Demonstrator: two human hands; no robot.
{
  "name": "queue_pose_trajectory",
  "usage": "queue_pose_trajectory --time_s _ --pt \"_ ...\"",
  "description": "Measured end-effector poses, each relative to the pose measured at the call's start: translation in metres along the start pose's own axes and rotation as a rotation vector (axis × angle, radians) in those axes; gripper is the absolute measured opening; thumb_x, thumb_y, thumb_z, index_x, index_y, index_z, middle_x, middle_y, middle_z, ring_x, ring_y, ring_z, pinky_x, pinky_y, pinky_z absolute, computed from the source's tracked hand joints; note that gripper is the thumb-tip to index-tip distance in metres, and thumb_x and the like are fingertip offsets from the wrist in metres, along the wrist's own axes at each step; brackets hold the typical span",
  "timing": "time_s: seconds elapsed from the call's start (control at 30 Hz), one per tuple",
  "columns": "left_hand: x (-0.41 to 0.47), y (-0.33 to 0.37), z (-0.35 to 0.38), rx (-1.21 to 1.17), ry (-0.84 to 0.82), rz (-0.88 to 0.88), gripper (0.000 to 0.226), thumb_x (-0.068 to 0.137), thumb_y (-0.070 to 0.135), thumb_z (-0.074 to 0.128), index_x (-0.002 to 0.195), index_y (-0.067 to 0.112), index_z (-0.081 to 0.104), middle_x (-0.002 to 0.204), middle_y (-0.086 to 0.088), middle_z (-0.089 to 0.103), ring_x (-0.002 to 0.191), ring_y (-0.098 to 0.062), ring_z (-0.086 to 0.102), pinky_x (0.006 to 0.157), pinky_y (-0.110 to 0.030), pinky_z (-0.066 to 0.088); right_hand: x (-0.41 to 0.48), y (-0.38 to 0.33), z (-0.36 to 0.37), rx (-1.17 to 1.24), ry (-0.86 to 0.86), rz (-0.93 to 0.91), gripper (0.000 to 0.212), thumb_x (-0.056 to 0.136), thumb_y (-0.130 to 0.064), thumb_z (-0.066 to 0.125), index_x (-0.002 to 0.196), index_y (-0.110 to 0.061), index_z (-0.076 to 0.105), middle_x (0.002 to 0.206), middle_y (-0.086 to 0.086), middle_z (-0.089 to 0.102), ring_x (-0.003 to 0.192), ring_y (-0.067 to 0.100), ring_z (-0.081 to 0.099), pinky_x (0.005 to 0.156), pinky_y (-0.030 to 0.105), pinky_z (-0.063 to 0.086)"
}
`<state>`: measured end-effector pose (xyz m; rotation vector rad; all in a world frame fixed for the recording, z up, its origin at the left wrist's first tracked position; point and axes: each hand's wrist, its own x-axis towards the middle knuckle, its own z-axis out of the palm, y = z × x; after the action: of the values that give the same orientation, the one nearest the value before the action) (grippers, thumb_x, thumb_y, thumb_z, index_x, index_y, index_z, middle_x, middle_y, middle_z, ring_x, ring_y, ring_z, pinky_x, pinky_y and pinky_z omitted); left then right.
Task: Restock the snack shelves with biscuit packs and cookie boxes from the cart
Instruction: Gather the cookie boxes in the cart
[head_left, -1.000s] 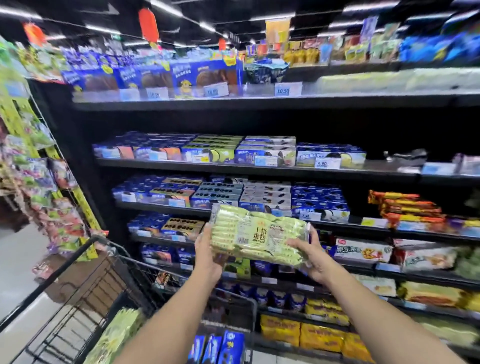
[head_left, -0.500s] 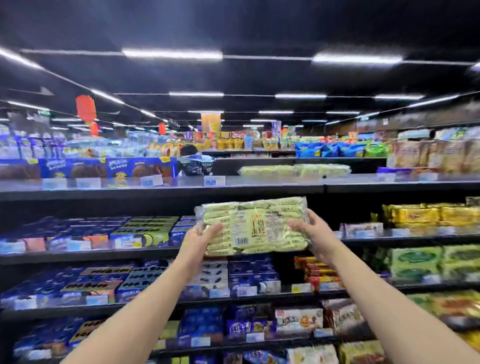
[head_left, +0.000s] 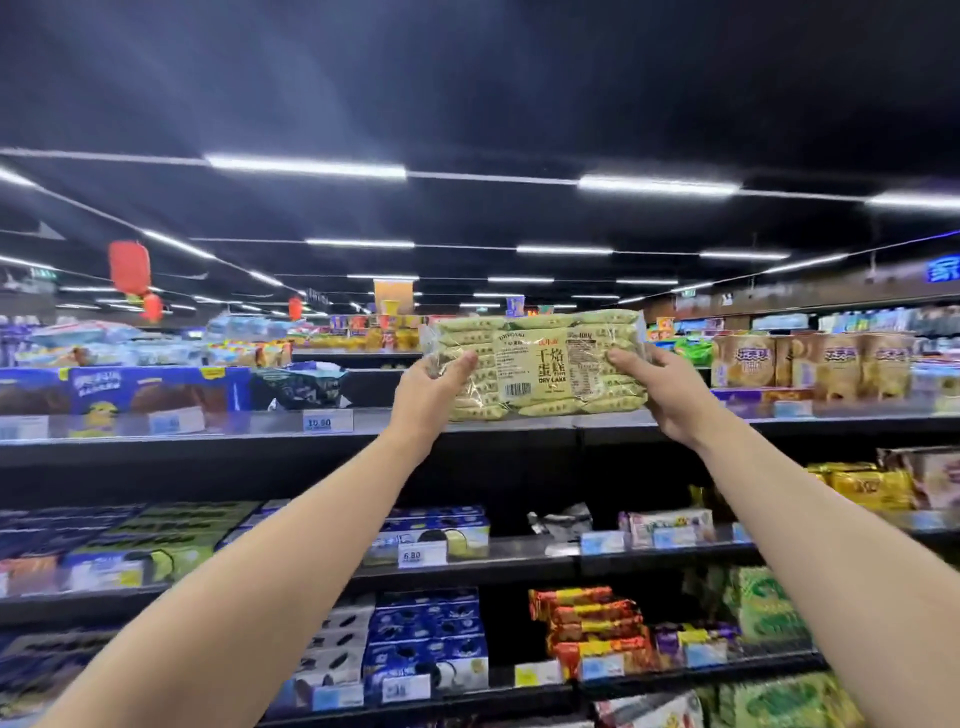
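A clear pack of pale green biscuits with a white label reading "DRY CAKE" is held up at the height of the top shelf. My left hand grips its left end and my right hand grips its right end, thumbs on the front. The pack's lower edge sits just above the shelf's front rail. The cart is out of view.
Blue cookie boxes and a price tag stand on the top shelf to the left. Brown round tins stand to the right. Lower shelves hold blue boxes, red packs and green packs.
Both hands have lifted the biscuit pack from the middle shelves up to the top shelf. My view has tilted upward, and the cart has dropped out of sight.
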<state>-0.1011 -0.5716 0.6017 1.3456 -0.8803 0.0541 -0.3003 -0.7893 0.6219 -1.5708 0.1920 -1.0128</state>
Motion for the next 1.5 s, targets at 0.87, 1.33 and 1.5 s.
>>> queue_pose_trajectory --time_s 0.87,1.33,1.5 --pt "0.219 -0.078 0.235 0.291 -0.172 -0.667 0.027 0.102 0.04 0.049 0.094 0.017 0.062 0.08 -0.002 0.069 0.066 -0.02 0.061 0.059 -0.031 0.047 0.294 0.099 -0.138 -0.751 -0.209 0.567 0.023 0.103 -0.021 0.044 0.081 -0.014 0.043 0.084 0.01 0.052 0.066 0.021 0.053 0.088 0.04 0.051" --pt "0.219 -0.089 0.244 0.354 -0.02 -0.485 0.023 0.097 0.031 0.06 0.095 0.009 0.066 0.082 -0.006 0.074 0.072 -0.021 0.07 0.063 -0.03 0.056 0.288 0.093 -0.143 -0.926 -0.258 0.396 0.016 0.103 -0.014 0.042 0.11 -0.001 0.049 0.076 0.007 0.052 0.054 0.013 0.05 0.052 0.026 0.039" --pt "0.194 -0.08 0.228 0.492 -0.064 -0.384 0.032 0.092 0.036 0.07 0.089 0.007 0.059 0.071 0.001 0.065 0.052 -0.011 0.059 0.041 -0.023 0.046 0.26 0.089 -0.156 -0.904 -0.13 0.291 0.015 0.094 -0.009 0.054 0.096 0.003 0.063 0.091 0.015 0.062 0.079 0.016 0.069 0.074 0.029 0.057"
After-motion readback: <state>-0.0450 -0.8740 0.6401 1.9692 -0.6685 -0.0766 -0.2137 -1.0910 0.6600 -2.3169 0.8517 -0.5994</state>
